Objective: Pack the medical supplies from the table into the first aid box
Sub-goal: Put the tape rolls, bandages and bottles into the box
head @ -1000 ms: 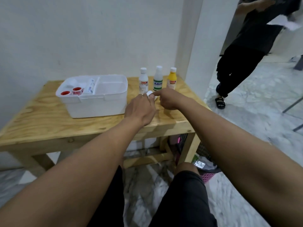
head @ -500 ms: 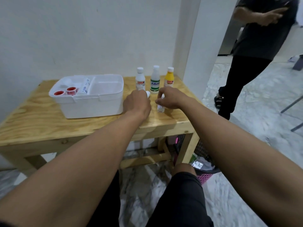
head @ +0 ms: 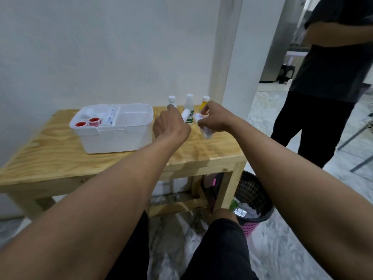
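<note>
The white first aid box (head: 119, 139) stands open on the wooden table (head: 50, 156). Its left compartment holds two red tape rolls (head: 94, 121) and a white tube (head: 110, 116). My left hand (head: 171, 127) is just right of the box, closed on a small white bottle (head: 185, 114). My right hand (head: 217, 118) is beside it, gripping a small clear vial (head: 206, 132) that hangs below the fingers. Behind my hands stand a white-capped bottle (head: 172, 99), a green-labelled bottle (head: 189, 102) and a yellow bottle (head: 205, 101), each partly hidden.
The wall runs close behind the table, with a white pillar (head: 232, 57) at the back right corner. A person in dark clothes (head: 331, 81) stands to the right. A black and pink basket (head: 255, 201) sits on the floor under the table's right end.
My hands were together low over the table in front of the bottles. They have lifted and drawn apart, each holding a small item; the standing person has stepped closer.
</note>
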Motion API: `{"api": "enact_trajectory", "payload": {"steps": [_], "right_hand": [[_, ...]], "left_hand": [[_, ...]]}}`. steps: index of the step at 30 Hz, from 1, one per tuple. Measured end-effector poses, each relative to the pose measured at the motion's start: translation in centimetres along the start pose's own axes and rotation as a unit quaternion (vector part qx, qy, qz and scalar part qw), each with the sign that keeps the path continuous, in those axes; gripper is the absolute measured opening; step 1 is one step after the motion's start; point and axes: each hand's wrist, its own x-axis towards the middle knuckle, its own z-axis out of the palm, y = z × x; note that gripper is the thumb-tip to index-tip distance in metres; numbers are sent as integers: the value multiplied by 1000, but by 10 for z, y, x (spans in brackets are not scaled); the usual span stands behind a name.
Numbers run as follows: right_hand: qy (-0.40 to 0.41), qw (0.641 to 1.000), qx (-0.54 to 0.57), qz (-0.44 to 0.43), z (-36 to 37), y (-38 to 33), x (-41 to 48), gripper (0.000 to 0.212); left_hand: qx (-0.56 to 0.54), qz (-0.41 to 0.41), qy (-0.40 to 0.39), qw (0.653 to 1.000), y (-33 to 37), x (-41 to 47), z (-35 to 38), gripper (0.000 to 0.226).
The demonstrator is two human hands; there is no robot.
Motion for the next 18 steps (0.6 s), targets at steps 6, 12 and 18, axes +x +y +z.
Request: {"api": "enact_trajectory", "payload": {"steps": [6,12,18], "right_hand": [[1,998,58,-36,-11,-51,-7,58],[-19,993,76,-90,1,-101,-6,61],[-43,989,91,-109,21,-130,9,52]], "left_hand": [[-79,3,37,996,-2,14,-56,30],[-114,-35,44,992,-30,38,-101,29],[-173,-78,49,981,-67,47,-126,24]]}}
